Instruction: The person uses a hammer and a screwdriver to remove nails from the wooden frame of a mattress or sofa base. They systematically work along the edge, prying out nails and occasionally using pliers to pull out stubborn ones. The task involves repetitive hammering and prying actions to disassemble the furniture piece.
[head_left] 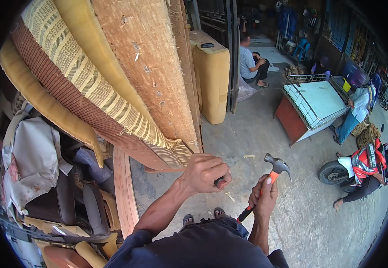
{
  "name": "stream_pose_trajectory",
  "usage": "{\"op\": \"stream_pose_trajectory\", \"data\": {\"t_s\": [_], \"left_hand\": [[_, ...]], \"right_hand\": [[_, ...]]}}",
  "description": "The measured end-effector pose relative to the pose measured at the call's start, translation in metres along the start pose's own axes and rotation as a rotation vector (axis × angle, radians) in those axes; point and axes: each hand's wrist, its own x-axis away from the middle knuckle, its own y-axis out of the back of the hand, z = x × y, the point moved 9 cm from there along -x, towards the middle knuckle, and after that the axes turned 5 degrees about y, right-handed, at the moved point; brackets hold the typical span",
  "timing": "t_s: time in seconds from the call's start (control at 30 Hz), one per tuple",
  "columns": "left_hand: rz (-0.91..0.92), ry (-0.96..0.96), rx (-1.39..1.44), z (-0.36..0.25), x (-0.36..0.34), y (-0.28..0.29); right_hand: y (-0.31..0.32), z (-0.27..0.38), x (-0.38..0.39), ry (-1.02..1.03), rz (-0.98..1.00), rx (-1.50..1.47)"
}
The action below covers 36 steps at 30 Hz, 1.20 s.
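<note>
My right hand (pixel 263 195) is closed round the orange and black handle of a claw hammer (pixel 278 166), its metal head raised and its claw turned to the right. In a fist, my left hand (pixel 207 173) grips a tool with a black and red handle (pixel 220 182); only the handle's butt shows, and its working end is hidden. That fist is by the lower corner of an upright upholstered furniture piece (pixel 142 53). Its wooden side is bare and rough, with staples or torn bits along it. Striped fabric (pixel 86 85) and yellow foam (pixel 93 47) layer its left side.
Old cushions and torn covers (pixel 35 156) pile up at the left, beside a wooden plank (pixel 123 192). A yellow foam block (pixel 211 82) stands behind the furniture piece. Farther right are a glass-topped cart (pixel 312 102), a red motorcycle (pixel 366 161) and several people, one seated (pixel 250 62).
</note>
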Motion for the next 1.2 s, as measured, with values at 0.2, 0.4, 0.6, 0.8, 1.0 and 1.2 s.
{"op": "stream_pose_trajectory", "data": {"t_s": [0.2,0.4,0.6,0.8,1.0,1.2], "left_hand": [[0.058,0.015,-0.053,0.0,-0.001,-0.001],[0.097,0.035,-0.039,-0.003,-0.003,-0.003],[0.056,0.028,-0.024,0.0,-0.009,0.0],[0.068,0.072,0.021,0.008,-0.008,-0.002],[0.113,0.063,0.012,0.009,-0.017,-0.008],[0.167,0.075,-0.015,0.011,-0.015,-0.013]], "right_hand": [[-0.001,-0.013,-0.002,-0.037,0.021,0.001],[-0.001,-0.014,-0.007,-0.037,0.036,-0.004],[-0.006,-0.011,-0.012,-0.022,0.07,0.013],[-0.016,0.011,-0.004,0.097,0.114,0.019],[-0.034,0.048,0.047,0.813,0.404,0.169],[-0.019,0.033,0.055,0.745,0.253,0.311]]}}
